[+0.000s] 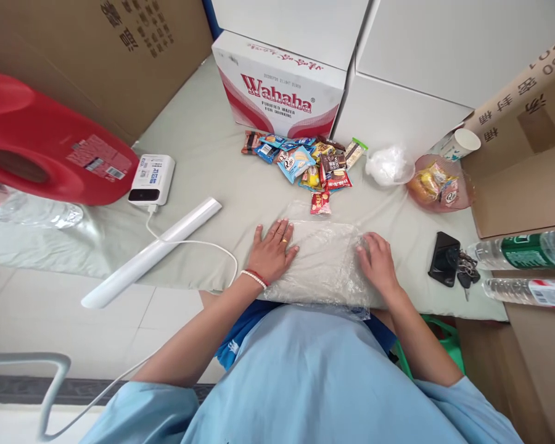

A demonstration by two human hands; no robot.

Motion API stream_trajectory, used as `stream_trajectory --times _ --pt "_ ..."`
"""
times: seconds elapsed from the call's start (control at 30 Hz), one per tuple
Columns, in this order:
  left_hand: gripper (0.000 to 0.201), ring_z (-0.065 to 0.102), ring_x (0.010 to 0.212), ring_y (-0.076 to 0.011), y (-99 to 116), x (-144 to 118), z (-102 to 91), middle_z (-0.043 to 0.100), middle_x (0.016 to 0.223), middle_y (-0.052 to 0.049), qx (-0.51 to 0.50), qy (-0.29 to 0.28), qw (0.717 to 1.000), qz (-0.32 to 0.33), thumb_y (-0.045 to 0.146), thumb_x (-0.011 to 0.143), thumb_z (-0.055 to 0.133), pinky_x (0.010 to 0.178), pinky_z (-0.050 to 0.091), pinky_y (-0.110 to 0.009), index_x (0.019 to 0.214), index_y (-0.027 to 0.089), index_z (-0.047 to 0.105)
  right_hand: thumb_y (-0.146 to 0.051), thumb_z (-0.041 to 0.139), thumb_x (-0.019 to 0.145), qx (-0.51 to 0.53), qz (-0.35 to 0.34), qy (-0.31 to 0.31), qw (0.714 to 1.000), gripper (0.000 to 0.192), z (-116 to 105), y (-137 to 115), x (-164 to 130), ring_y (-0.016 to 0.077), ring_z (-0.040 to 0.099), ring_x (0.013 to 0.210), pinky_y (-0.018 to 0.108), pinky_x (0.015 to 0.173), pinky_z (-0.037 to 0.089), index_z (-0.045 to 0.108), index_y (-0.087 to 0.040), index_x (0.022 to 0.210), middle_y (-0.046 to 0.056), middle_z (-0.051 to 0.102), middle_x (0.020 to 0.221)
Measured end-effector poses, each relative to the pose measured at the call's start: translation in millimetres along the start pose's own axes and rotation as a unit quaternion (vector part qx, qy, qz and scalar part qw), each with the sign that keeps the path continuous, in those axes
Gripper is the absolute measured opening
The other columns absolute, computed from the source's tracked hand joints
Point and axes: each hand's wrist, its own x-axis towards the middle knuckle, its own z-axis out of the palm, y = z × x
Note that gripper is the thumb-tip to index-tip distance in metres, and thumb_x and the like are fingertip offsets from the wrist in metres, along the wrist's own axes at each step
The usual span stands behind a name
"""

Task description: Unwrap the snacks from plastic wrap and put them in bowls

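Observation:
A clear plastic bag (324, 262) lies flat on the cloth-covered table in front of me, its lower edge hanging over the front. My left hand (272, 248) rests palm down on the bag's left side, fingers stretched out, with a ring and beaded bracelets showing. On the right edge of the bag sits my right hand (378, 259), fingers apart and slightly bent. Just beyond the bag is a pile of small wrapped snacks (300, 161), with one red snack packet (320, 203) nearest to it.
A Wahaha carton (277, 92) stands behind the snacks. Rightward are a crumpled white bag (388, 165), a pink bowl (465, 191), a paper cup (462, 143), a phone (444, 259), keys and bottles. Leftward are a red jug (50, 148), a power bank (152, 176) and a white bar (152, 253).

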Motion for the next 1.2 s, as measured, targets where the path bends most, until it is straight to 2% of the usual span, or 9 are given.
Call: stream_trajectory --times 0.17,0.4,0.6,0.7,0.83,0.9,1.0,1.07,1.2 --pt "0.064 0.03 0.157 -0.0292 3.0 1.3 1.2 0.032 0.169 -0.014 -0.01 0.01 1.0 -0.003 0.048 0.106 0.032 0.128 0.008 -0.064 0.163 0.018 0.033 -0.035 0.044 0.103 0.03 -0.049 -0.011 0.998 0.04 -15.4 -26.5 91.7 0.0287 0.064 0.111 0.045 0.104 0.051 0.064 -0.013 0.13 0.017 0.068 0.12" --pt "0.064 0.032 0.157 -0.0312 3.7 1.4 -0.6 0.034 0.169 -0.014 -0.006 0.008 1.0 -0.006 0.049 0.106 0.034 0.127 0.012 -0.066 0.163 0.02 0.034 -0.008 0.039 0.099 -0.065 -0.186 -0.062 0.979 0.054 20.2 -115.3 227.3 0.0304 0.04 0.143 0.047 0.117 0.036 0.05 -0.012 0.151 0.017 0.05 0.154" --pt "0.064 0.032 0.157 -0.0298 4.7 1.2 -2.2 0.032 0.169 -0.013 -0.003 0.004 1.0 -0.008 0.049 0.106 0.033 0.127 0.013 -0.065 0.162 0.019 0.035 -0.01 0.04 0.099 -0.124 -0.162 -0.137 0.969 0.044 32.1 -133.8 273.6 0.0353 0.056 0.126 0.049 0.103 0.045 0.063 -0.012 0.136 0.021 0.066 0.131" --pt "0.064 0.031 0.157 -0.0293 4.3 1.0 -1.2 0.032 0.17 -0.013 -0.012 0.011 1.0 -0.005 0.049 0.106 0.033 0.127 0.012 -0.066 0.162 0.018 0.035 -0.013 0.041 0.099 -0.057 -0.141 -0.095 0.984 0.04 16.7 -122.5 263.4 0.032 0.063 0.116 0.044 0.099 0.047 0.069 -0.015 0.127 0.016 0.069 0.124" --pt "0.063 0.031 0.157 -0.0291 3.4 0.5 0.0 0.032 0.169 -0.012 -0.03 0.019 0.999 -0.005 0.048 0.106 0.033 0.128 0.009 -0.065 0.162 0.018 0.035 -0.019 0.044 0.092 0.145 -0.091 -0.065 0.983 0.038 -21.6 -94.4 209.0 0.0243 0.065 0.098 0.036 0.086 0.051 0.072 -0.018 0.118 0.009 0.073 0.109" --pt "0.063 0.03 0.157 -0.0288 3.0 0.4 0.0 0.032 0.169 -0.012 -0.037 0.019 0.999 -0.004 0.048 0.106 0.033 0.128 0.008 -0.065 0.162 0.018 0.035 -0.03 0.048 0.088 0.233 -0.025 -0.189 0.954 0.032 -38.4 -79.0 170.0 0.0186 0.058 0.069 0.031 0.066 0.048 0.074 -0.019 0.105 0.005 0.069 0.081" --pt "0.063 0.029 0.158 -0.029 2.3 0.3 -0.2 0.031 0.17 -0.012 -0.047 0.017 0.999 -0.004 0.048 0.106 0.033 0.129 0.005 -0.064 0.162 0.019 0.035 -0.037 0.053 0.082 0.303 0.061 -0.415 0.856 0.035 -47.5 -62.4 115.4 0.0115 0.04 0.049 0.025 0.05 0.033 0.074 -0.017 0.101 -0.002 0.057 0.063" --pt "0.063 0.029 0.158 -0.0294 1.8 0.4 0.1 0.031 0.17 -0.012 -0.052 0.017 0.999 -0.003 0.048 0.106 0.033 0.129 0.004 -0.064 0.162 0.02 0.035 -0.04 0.053 0.083 0.282 0.084 -0.477 0.828 0.037 -44.0 -57.4 90.5 0.0108 0.039 0.048 0.024 0.049 0.031 0.074 -0.016 0.103 -0.003 0.055 0.062" --pt "0.063 0.029 0.158 -0.0299 1.5 0.4 0.9 0.031 0.17 -0.013 -0.053 0.017 0.998 -0.003 0.048 0.106 0.033 0.128 0.003 -0.064 0.163 0.02 0.034 -0.042 0.052 0.095 0.097 0.066 -0.322 0.939 0.041 -36.7 -58.7 69.4 0.0188 0.057 0.063 0.031 0.064 0.047 0.071 -0.015 0.121 0.001 0.062 0.067"
